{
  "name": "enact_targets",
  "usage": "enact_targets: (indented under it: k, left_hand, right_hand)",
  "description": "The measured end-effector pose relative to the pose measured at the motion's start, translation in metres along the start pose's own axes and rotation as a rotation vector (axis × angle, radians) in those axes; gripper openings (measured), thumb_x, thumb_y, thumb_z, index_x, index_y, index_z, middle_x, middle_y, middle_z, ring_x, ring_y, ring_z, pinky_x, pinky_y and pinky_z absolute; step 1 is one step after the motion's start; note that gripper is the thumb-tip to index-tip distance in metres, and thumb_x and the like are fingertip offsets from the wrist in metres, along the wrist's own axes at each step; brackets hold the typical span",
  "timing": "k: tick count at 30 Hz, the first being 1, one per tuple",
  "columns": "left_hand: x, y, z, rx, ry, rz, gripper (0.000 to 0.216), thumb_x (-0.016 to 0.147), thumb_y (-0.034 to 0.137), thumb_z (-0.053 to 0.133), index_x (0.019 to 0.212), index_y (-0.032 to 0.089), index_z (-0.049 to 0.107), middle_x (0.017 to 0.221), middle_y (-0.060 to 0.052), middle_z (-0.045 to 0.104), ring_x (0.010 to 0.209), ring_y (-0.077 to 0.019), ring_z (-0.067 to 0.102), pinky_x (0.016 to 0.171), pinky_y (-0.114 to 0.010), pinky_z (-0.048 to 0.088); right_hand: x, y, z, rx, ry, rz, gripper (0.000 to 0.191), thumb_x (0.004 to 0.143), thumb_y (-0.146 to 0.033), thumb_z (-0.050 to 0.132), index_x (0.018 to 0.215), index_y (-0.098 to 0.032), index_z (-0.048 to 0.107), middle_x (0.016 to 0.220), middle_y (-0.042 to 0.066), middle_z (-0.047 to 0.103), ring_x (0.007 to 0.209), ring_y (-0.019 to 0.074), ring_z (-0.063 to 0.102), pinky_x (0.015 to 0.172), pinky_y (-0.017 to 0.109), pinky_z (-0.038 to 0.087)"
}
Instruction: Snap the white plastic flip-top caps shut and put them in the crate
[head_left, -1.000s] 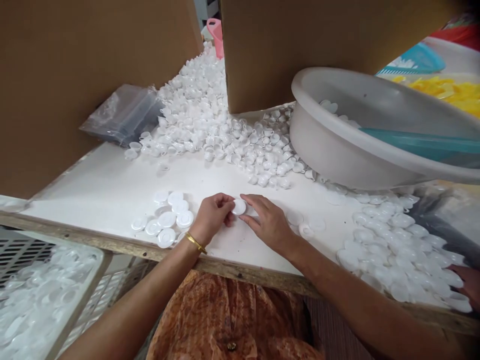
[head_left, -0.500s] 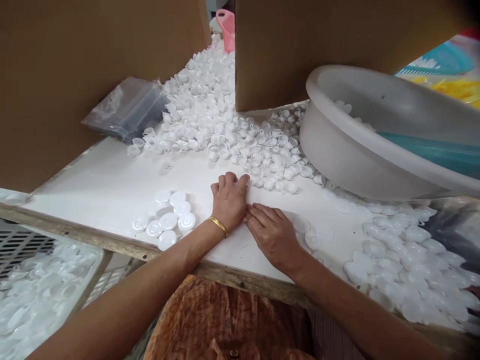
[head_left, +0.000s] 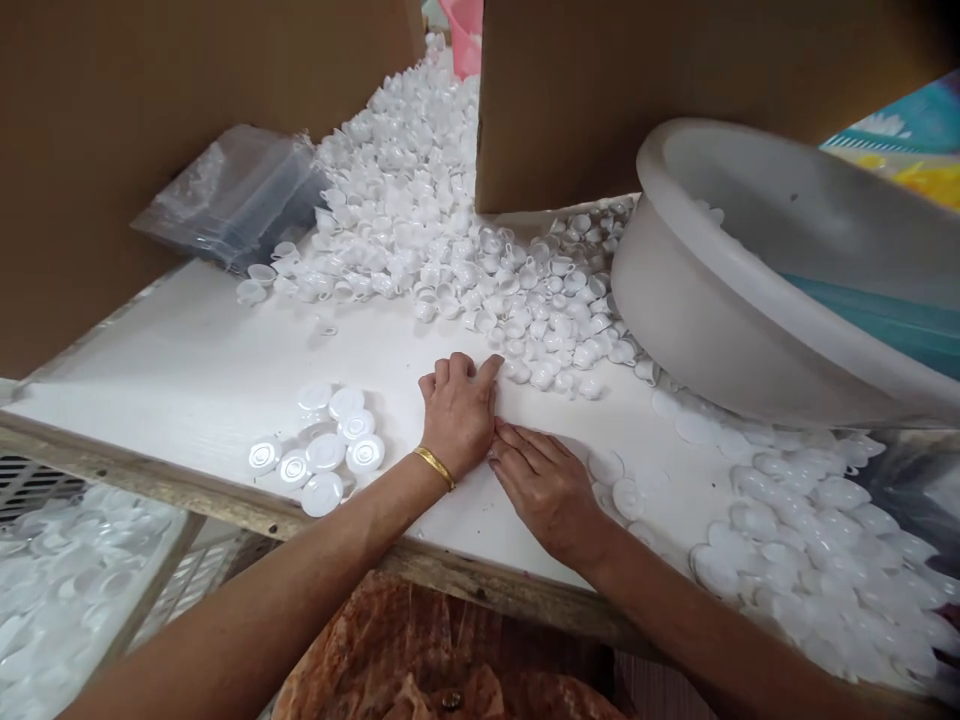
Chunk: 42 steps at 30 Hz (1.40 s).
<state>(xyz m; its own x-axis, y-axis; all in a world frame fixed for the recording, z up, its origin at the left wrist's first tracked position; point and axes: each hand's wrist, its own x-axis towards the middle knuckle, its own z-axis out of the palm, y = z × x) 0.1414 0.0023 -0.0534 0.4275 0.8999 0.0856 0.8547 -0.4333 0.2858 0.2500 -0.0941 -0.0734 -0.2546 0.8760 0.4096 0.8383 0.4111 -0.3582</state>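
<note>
At the middle of the white table (head_left: 180, 380), my left hand (head_left: 459, 412) is closed, fingers curled and thumb pointing forward. My right hand (head_left: 544, 488) meets it at the thumb side, its fingers pressed together and their tips tucked below my left palm. Whatever they hold between them is hidden. Left of my hands lies a loose group of small round white saucers (head_left: 325, 452). Just beyond my left thumb begins a heap of tiny white toy cups (head_left: 397, 230). A few more white discs (head_left: 627, 496) lie right of my right hand.
A big grey basin (head_left: 697, 320) stands tilted at the right. More white saucers (head_left: 810, 540) are piled before it. Brown cardboard panels (head_left: 555, 110) flank the cup heap, with a clear plastic bag (head_left: 240, 200) at the left. Below the table edge, a crate holds white pieces (head_left: 67, 570).
The view has shifted slightly. My two hands keep pressing together in nearly the same place, with the left thumb a little more raised from the fingers. The saucers and cups lie as before.
</note>
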Motion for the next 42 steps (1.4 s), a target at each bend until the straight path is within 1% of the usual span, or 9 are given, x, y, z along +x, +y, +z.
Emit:
enact_targets:
  k: [3, 6, 12, 17, 21, 25, 33, 38, 42]
  left_hand:
    - [-0.004, -0.001, -0.008, -0.176, -0.083, -0.045, 0.036, 0.087, 0.024, 0.034, 0.118, 0.022, 0.051, 0.079, -0.007, 0.055, 0.078, -0.0227, 0.050, 0.070, -0.034, 0.035]
    - [-0.007, -0.002, -0.017, -0.561, -0.199, -0.203, 0.029, 0.084, 0.023, 0.038, 0.109, 0.021, 0.053, 0.054, 0.002, 0.047, 0.055, -0.0162, 0.048, 0.056, -0.027, 0.034]
    - [-0.018, 0.009, -0.026, -1.518, -0.302, -0.627, 0.014, 0.076, 0.027, 0.055, 0.083, 0.015, 0.053, 0.061, 0.003, 0.051, 0.050, -0.0082, 0.047, 0.050, -0.020, 0.036]
    - [-0.021, 0.023, -0.025, -1.653, -0.297, -0.633, 0.015, 0.078, 0.027, 0.056, 0.084, 0.014, 0.055, 0.049, 0.007, 0.041, 0.042, -0.0053, 0.038, 0.044, -0.018, 0.034]
    - [-0.019, 0.029, -0.025, -1.702, -0.376, -0.625, 0.017, 0.077, 0.027, 0.058, 0.086, 0.014, 0.055, 0.050, 0.005, 0.046, 0.043, -0.0056, 0.042, 0.046, -0.018, 0.035]
    - [-0.021, 0.033, -0.023, -1.744, -0.448, -0.620, 0.021, 0.074, 0.029, 0.062, 0.086, 0.013, 0.056, 0.051, 0.005, 0.046, 0.043, -0.0054, 0.043, 0.045, -0.018, 0.034]
    - [-0.022, 0.028, -0.029, -1.476, -0.370, -0.589, 0.023, 0.081, 0.033, 0.047, 0.088, 0.014, 0.056, 0.057, 0.003, 0.049, 0.050, -0.0079, 0.045, 0.047, -0.019, 0.035]
    - [-0.027, 0.006, -0.044, -0.944, -0.346, -0.291, 0.032, 0.083, 0.044, 0.042, 0.085, 0.017, 0.059, 0.066, 0.002, 0.055, 0.054, -0.0094, 0.046, 0.051, -0.021, 0.036]
    - [-0.034, -0.019, -0.053, -0.230, -0.289, -0.075, 0.031, 0.086, 0.040, 0.039, 0.087, 0.018, 0.060, 0.067, -0.002, 0.059, 0.061, -0.0156, 0.053, 0.055, -0.025, 0.035]
  right_hand:
    - [0.006, -0.002, 0.001, 0.182, 0.071, 0.119, 0.020, 0.083, -0.013, 0.052, 0.103, -0.018, 0.056, 0.105, 0.010, 0.062, 0.100, 0.0205, 0.058, 0.087, 0.037, 0.050]
    - [0.012, -0.008, -0.005, 0.381, 0.160, 0.229, 0.023, 0.083, -0.020, 0.055, 0.106, -0.021, 0.052, 0.101, 0.007, 0.059, 0.094, 0.0180, 0.060, 0.083, 0.033, 0.052]
    - [0.012, -0.019, -0.021, 0.536, 0.250, 0.202, 0.042, 0.079, -0.030, 0.063, 0.117, -0.024, 0.046, 0.112, 0.008, 0.055, 0.100, 0.0194, 0.057, 0.081, 0.034, 0.053]
    - [0.009, -0.020, -0.027, 0.407, 0.282, 0.180, 0.038, 0.079, -0.026, 0.062, 0.114, -0.024, 0.047, 0.105, 0.006, 0.059, 0.094, 0.0183, 0.058, 0.080, 0.033, 0.052]
    - [0.008, -0.022, -0.032, 0.372, 0.344, 0.189, 0.044, 0.080, -0.022, 0.060, 0.120, -0.025, 0.042, 0.098, 0.005, 0.062, 0.081, 0.0164, 0.060, 0.072, 0.031, 0.053]
    - [0.007, -0.025, -0.034, 0.344, 0.381, 0.118, 0.046, 0.081, -0.017, 0.058, 0.122, -0.024, 0.039, 0.099, 0.006, 0.062, 0.085, 0.0171, 0.060, 0.074, 0.032, 0.053]
    - [0.008, -0.019, -0.031, 0.368, 0.270, 0.231, 0.029, 0.084, -0.018, 0.052, 0.112, -0.024, 0.047, 0.104, 0.005, 0.062, 0.088, 0.0158, 0.061, 0.076, 0.030, 0.052]
    - [0.008, -0.015, -0.022, 0.330, 0.151, 0.262, 0.021, 0.081, -0.020, 0.057, 0.102, -0.023, 0.055, 0.101, 0.004, 0.065, 0.099, 0.0179, 0.058, 0.087, 0.034, 0.047]
    - [0.007, -0.017, -0.012, 0.297, -0.005, 0.194, 0.020, 0.080, -0.023, 0.059, 0.101, -0.022, 0.058, 0.108, 0.004, 0.065, 0.111, 0.0196, 0.052, 0.092, 0.036, 0.043]
